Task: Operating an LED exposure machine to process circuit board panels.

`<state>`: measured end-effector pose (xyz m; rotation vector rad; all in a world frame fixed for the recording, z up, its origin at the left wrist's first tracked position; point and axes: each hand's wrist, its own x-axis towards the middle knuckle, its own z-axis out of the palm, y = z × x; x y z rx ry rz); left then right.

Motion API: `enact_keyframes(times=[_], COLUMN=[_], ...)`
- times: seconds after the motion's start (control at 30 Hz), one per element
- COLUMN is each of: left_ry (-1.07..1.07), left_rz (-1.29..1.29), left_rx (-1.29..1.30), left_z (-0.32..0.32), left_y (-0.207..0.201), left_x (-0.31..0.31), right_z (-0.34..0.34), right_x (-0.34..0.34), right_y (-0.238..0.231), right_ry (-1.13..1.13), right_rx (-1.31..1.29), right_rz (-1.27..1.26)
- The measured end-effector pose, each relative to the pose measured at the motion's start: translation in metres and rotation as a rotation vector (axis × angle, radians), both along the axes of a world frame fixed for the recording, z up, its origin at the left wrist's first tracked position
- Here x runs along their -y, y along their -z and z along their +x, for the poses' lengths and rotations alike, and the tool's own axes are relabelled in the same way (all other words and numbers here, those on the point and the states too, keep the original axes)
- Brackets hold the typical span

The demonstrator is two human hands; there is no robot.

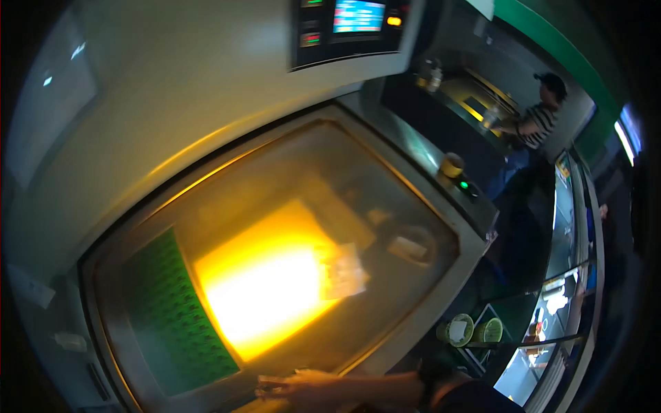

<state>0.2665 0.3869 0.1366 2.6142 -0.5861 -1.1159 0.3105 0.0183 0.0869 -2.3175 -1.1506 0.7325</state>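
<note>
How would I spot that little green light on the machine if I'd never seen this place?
Start at the big glass window glowing yellow in the grey machine. Follow its metal frame up to the right corner, where a round yellow knob sits. Just beyond it is the green light, the only small lit green dot there.

A dim workshop with a green wall band [551,41], a long workbench [475,103] and glass-topped counters [561,206].

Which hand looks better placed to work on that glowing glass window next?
Probably the right. The only hand in view reaches in from the lower right, which suggests the right, and rests on the metal frame below the glowing window. The left is not in view.
</note>
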Motion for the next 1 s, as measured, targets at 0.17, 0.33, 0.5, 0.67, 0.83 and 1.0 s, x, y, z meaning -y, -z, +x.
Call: enact_keyframes(times=[0.17,0.33,0.5,0.67,0.83,1.0], left_ry=[-0.251,-0.175,-0.233,-0.272,-0.280,-0.369], left_rz=[-0.012,-0.052,0.003,0.043,0.093,0.160], left_rx=[0.206,0.351,0.312,0.368,0.455,0.337], left_z=[-0.029,-0.031,-0.021,-0.034,-0.041,-0.073], left_y=[0.011,0.046,0.055,0.058,0.019,-0.004], left_x=[0.062,0.080,0.108,0.107,0.159,0.088], right_z=[0.084,0.068,0.051,0.070,0.074,-0.002], right_x=[0.305,0.576,0.621,0.603,0.514,0.295], right_y=[0.031,-0.007,0.024,-0.006,0.016,0.039], right_ry=[0.843,1.778,1.633,1.588,1.390,0.969], right_rx=[0.533,0.488,0.529,0.593,0.443,0.396], right_rz=[0.006,-0.582,-0.625,-0.620,-0.238,0.236])
